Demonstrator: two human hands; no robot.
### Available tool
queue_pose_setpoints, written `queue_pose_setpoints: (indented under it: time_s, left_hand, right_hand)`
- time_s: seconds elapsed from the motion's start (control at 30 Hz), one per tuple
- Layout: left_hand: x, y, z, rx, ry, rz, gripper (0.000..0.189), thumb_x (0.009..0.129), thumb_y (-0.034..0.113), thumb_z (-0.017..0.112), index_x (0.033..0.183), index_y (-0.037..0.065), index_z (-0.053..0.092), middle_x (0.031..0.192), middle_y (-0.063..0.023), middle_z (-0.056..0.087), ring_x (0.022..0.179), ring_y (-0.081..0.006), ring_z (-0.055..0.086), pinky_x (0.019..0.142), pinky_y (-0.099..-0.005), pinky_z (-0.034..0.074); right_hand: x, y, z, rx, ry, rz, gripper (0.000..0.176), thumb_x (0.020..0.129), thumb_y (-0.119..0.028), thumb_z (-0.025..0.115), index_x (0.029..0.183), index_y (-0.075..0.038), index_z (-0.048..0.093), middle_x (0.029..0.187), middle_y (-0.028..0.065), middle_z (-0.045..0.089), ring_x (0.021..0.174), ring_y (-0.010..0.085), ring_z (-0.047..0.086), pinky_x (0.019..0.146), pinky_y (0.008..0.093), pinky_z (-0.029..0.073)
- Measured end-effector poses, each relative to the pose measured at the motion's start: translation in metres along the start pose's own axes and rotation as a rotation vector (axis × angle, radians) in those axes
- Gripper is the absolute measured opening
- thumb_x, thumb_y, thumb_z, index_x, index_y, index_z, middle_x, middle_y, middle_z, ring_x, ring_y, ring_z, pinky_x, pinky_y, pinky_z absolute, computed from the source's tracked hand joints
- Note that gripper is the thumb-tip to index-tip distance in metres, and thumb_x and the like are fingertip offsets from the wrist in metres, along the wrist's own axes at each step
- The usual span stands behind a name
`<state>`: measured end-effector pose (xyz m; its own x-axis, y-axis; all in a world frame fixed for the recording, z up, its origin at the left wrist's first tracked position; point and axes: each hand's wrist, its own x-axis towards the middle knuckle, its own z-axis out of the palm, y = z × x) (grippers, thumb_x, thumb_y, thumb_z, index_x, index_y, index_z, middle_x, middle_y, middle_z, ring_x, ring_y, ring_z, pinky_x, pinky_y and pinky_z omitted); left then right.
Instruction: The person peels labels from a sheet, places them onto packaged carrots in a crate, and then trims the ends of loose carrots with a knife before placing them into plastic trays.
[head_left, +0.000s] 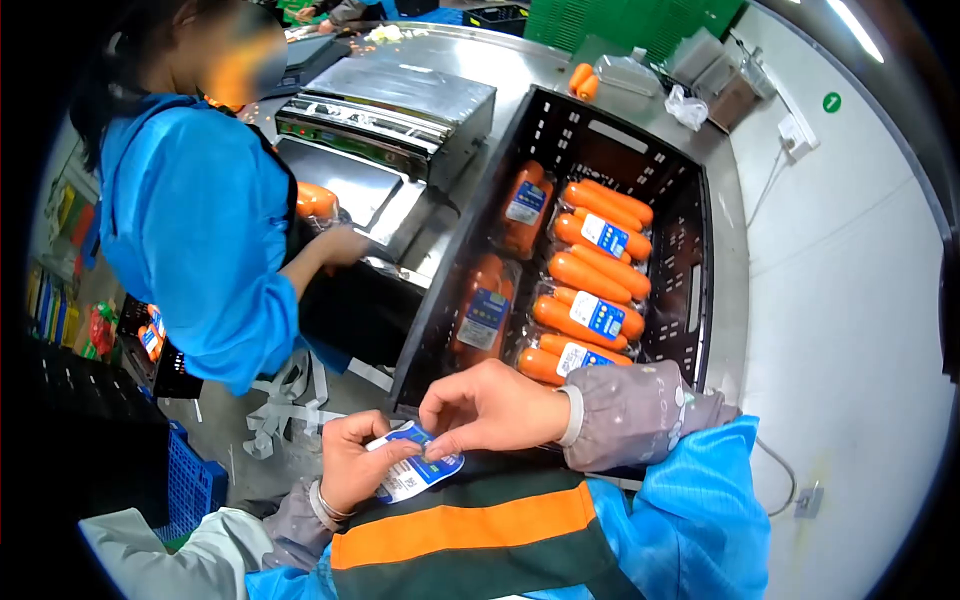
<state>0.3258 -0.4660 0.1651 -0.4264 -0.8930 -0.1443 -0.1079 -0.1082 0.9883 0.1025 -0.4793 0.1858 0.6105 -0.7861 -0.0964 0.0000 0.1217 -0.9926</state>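
Note:
Both hands meet at the near edge of a black crate [700, 255]. My left hand [352, 462] pinches a blue and white label [408, 482] between thumb and fingers. From the right, my right hand [492, 410] has its thumb and fingertips closed on the label's upper edge. Inside the crate lie several clear packs of carrots with blue and white labels. One labelled pack [485, 315] sits at the crate's left side, and another pack [570, 362] lies just beyond my right wrist.
At the left, a co-worker in blue [190, 230] stands by a metal wrapping machine [400, 105], a hand near packed carrots [316, 201]. Loose carrots [584, 82] and clear trays [628, 74] lie behind the crate. A blue basket [190, 490] is at lower left.

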Motion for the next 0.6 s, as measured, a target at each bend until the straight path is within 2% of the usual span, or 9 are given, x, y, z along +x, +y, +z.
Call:
queue_pose_setpoints:
  time_s: [0.03, 0.07, 0.13, 0.17, 0.27, 0.33, 0.47, 0.53, 0.6]
  left_hand:
    - [0.0, -0.009, -0.002, 0.015, -0.016, 0.014, 0.009, 0.07, 0.001, 0.073, 0.072, -0.002, 0.064, 0.064, -0.0058, 0.062, 0.056, -0.0056, 0.055, 0.051, -0.0196, 0.042]
    - [0.002, -0.007, 0.002, -0.014, -0.004, 0.003, 0.009, 0.071, 0.0, 0.072, 0.074, -0.003, 0.065, 0.065, -0.0063, 0.063, 0.057, -0.0061, 0.056, 0.052, -0.02, 0.043]
    - [0.006, 0.004, 0.01, -0.065, 0.032, -0.016, 0.01, 0.071, 0.0, 0.072, 0.078, -0.003, 0.066, 0.068, -0.0073, 0.065, 0.06, -0.0072, 0.058, 0.055, -0.0207, 0.046]
    - [0.006, 0.009, 0.011, -0.007, 0.01, -0.036, 0.014, 0.071, 0.0, 0.071, 0.084, -0.004, 0.067, 0.072, -0.0081, 0.067, 0.062, -0.0088, 0.06, 0.058, -0.0219, 0.049]
    - [0.012, 0.005, 0.013, 0.014, -0.038, -0.009, 0.013, 0.072, 0.0, 0.071, 0.083, -0.005, 0.066, 0.072, -0.0073, 0.066, 0.062, -0.0084, 0.059, 0.057, -0.0216, 0.048]
    - [0.013, 0.003, 0.013, -0.039, -0.02, -0.111, 0.016, 0.07, 0.005, 0.075, 0.067, -0.002, 0.061, 0.067, -0.0044, 0.064, 0.06, -0.005, 0.056, 0.054, -0.019, 0.044]
    - [0.012, -0.006, 0.002, 0.058, -0.035, -0.099, 0.02, 0.066, 0.008, 0.08, 0.066, -0.001, 0.061, 0.062, -0.0024, 0.062, 0.058, -0.0033, 0.053, 0.052, -0.0192, 0.043]
    - [0.01, 0.008, -0.009, 0.133, -0.111, -0.153, 0.019, 0.066, 0.008, 0.08, 0.069, -0.002, 0.064, 0.062, -0.0026, 0.063, 0.058, -0.0037, 0.054, 0.052, -0.0197, 0.043]
    - [0.002, 0.01, -0.032, 0.239, -0.154, -0.335, 0.018, 0.067, 0.008, 0.079, 0.074, -0.004, 0.068, 0.065, -0.0058, 0.065, 0.058, -0.0065, 0.057, 0.054, -0.0208, 0.044]
  right_hand:
    - [0.0, 0.0, -0.005, 0.038, -0.093, 0.093, 0.019, 0.077, -0.009, 0.072, 0.088, 0.0, 0.06, 0.082, 0.003, 0.063, 0.076, 0.0063, 0.058, 0.068, 0.0203, 0.049]
    - [0.002, 0.0, -0.007, 0.076, -0.125, 0.194, 0.02, 0.077, -0.009, 0.072, 0.09, 0.0, 0.059, 0.083, 0.0036, 0.063, 0.075, 0.0064, 0.058, 0.068, 0.0202, 0.049]
    - [0.003, 0.009, -0.006, 0.249, -0.052, 0.166, 0.026, 0.077, -0.009, 0.073, 0.096, 0.001, 0.058, 0.085, 0.0046, 0.064, 0.076, 0.0074, 0.059, 0.068, 0.021, 0.05]
    - [0.004, 0.014, -0.012, 0.17, -0.091, 0.179, 0.033, 0.076, -0.01, 0.073, 0.103, 0.001, 0.056, 0.088, 0.0058, 0.064, 0.078, 0.0086, 0.06, 0.069, 0.0215, 0.05]
    - [0.001, 0.016, -0.014, -0.082, -0.079, 0.157, 0.027, 0.074, -0.01, 0.074, 0.095, 0.001, 0.061, 0.081, 0.0055, 0.065, 0.075, 0.0083, 0.061, 0.068, 0.0225, 0.05]
    - [-0.001, 0.013, -0.011, -0.092, -0.004, 0.116, 0.025, 0.07, -0.012, 0.075, 0.087, 0.001, 0.063, 0.074, 0.0084, 0.065, 0.067, 0.0119, 0.061, 0.064, 0.0258, 0.049]
    - [-0.001, 0.019, -0.022, -0.075, 0.011, 0.091, 0.026, 0.067, -0.015, 0.076, 0.084, 0.001, 0.065, 0.072, 0.0103, 0.065, 0.065, 0.0146, 0.062, 0.061, 0.028, 0.049]
    - [-0.003, 0.016, -0.076, -0.364, -0.003, -0.028, 0.026, 0.07, -0.016, 0.076, 0.089, -0.002, 0.066, 0.074, 0.009, 0.065, 0.067, 0.0126, 0.061, 0.06, 0.0282, 0.048]
    - [-0.011, 0.018, -0.167, -0.461, -0.017, 0.288, 0.023, 0.078, -0.011, 0.07, 0.098, -0.002, 0.065, 0.08, 0.0037, 0.065, 0.071, 0.009, 0.06, 0.06, 0.024, 0.051]
